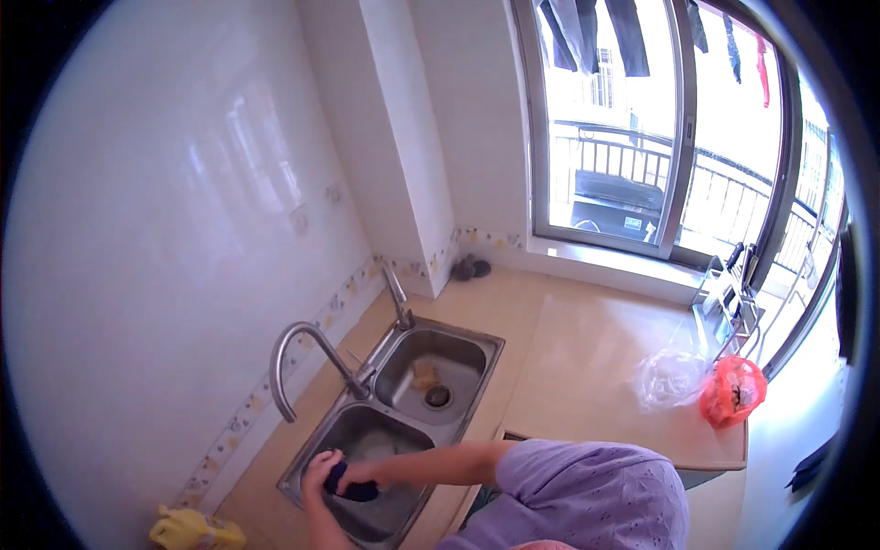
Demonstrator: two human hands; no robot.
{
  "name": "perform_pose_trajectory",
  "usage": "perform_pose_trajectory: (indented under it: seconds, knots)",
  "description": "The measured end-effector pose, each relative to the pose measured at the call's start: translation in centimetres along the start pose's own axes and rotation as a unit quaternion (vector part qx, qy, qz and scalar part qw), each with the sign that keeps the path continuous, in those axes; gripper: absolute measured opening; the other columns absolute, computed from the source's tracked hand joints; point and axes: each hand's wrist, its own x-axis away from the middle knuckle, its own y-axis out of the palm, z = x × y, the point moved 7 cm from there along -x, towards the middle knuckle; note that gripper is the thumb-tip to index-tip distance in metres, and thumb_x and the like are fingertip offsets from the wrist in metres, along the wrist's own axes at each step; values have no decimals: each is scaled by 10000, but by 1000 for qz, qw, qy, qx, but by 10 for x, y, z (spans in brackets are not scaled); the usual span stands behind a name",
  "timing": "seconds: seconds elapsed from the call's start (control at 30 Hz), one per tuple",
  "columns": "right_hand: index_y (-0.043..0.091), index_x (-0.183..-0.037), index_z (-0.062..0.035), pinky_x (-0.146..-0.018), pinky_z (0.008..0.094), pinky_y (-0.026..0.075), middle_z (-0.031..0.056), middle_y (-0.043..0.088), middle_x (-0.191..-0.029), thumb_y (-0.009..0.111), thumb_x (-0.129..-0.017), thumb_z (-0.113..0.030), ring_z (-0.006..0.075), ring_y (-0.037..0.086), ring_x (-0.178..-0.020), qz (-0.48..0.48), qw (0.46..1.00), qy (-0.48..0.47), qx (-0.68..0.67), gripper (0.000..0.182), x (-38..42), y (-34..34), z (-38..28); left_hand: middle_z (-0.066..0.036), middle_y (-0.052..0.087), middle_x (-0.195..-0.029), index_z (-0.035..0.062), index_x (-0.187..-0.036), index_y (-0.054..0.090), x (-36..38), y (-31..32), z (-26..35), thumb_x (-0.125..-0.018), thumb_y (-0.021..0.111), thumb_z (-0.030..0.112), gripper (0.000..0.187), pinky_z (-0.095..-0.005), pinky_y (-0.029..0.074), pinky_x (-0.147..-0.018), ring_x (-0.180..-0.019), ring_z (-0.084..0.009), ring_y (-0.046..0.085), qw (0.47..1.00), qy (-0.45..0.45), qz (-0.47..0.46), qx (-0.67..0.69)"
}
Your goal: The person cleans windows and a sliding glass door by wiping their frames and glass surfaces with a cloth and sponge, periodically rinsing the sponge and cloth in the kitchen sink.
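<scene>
A dark blue cloth [356, 486] is bunched over the nearer basin of the steel double sink [423, 422]. My left hand [321, 469] holds its left side, fingers curled at the cloth's upper edge. From the right, my right hand [359, 474] grips the same cloth, its fingers partly hidden by it. The two hands are close together. Above this basin curves the silver faucet [316, 335]; no water shows under its spout. In the farther basin a yellowish-brown item [423, 374] lies beside the drain [437, 396].
A second, slimmer tap [399, 298] rises behind the sink. Yellow cloth or gloves [194, 530] lie at the lower left. On the right counter are a clear plastic bag [672, 379], a red bag [733, 392] and a metal rack with knives [729, 307]. Small dark items [470, 268] sit by the wall corner.
</scene>
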Motion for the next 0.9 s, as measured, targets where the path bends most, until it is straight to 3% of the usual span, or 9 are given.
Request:
perform_pose_trajectory:
  seconds: [0.07,0.1,0.2,0.33,0.47,0.5,0.7,0.8,0.9]
  knots:
    - [629,-1029,-114,-680,313,526,24,661,-860,734,-713,-251,164,641,-764,-110,921,34,-373,360,23,18,-14,-146,650,-946,0,-932,624,41,9,14,-778,686,472,501,-390,501,-791,-888,-271,626,966,-13,-35,256]
    - [592,-1114,-126,-766,302,516,42,650,-987,715,-757,-256,159,637,-848,-140,898,-65,-412,399,39,22,-39,-143,647,-933,3,-924,622,52,10,19,-782,680,474,496,-387,501,-782,-875,-268,624,936,7,-36,349]
    - [537,-1209,-135,-851,290,489,55,625,-1087,677,-806,-235,168,611,-964,-186,761,13,-621,438,35,46,-42,-132,636,-892,10,-902,616,72,12,23,-796,663,479,483,-379,499,-753,-837,-259,617,839,108,3,534]
    - [500,-1244,-258,-843,411,488,37,560,-1193,601,-851,-189,282,572,-1014,-110,683,-227,-685,412,64,39,-91,-118,621,-838,20,-873,607,74,34,15,-815,640,486,470,-368,496,-714,-785,-246,609,748,208,36,629]
    - [492,-1202,-294,-790,482,492,127,563,-1098,591,-859,-203,296,578,-971,-231,656,-222,-684,369,92,33,-113,-105,607,-784,30,-844,599,77,71,23,-834,617,493,463,-357,493,-676,-734,-234,600,700,256,21,666]
    - [438,-1268,-137,-718,382,526,139,591,-1019,577,-872,-292,292,626,-889,-184,675,-194,-688,447,75,30,-101,-101,603,-771,33,-837,596,79,71,26,-839,611,494,462,-354,493,-666,-721,-231,598,695,262,19,669]
    - [576,-998,-108,-416,249,415,36,575,-734,657,-820,-351,172,599,-614,-211,807,-26,-551,312,19,22,-28,-80,582,-690,47,-793,584,67,18,57,-867,576,504,463,-338,489,-608,-644,-212,585,789,198,75,577]
    - [552,-933,-50,-522,313,473,76,624,-788,687,-748,-277,199,623,-656,-3,986,-147,-85,322,6,-14,-19,-67,548,-630,60,-758,563,27,-1,46,-877,563,509,465,-322,477,-566,-588,-198,565,885,82,96,449]
    - [502,-975,4,-637,378,507,153,653,-876,681,-720,-210,258,655,-753,183,947,-110,240,378,5,-24,-10,-64,501,-589,63,-744,532,-4,-9,12,-877,589,467,430,-305,466,-520,-522,-186,530,942,1,161,295]
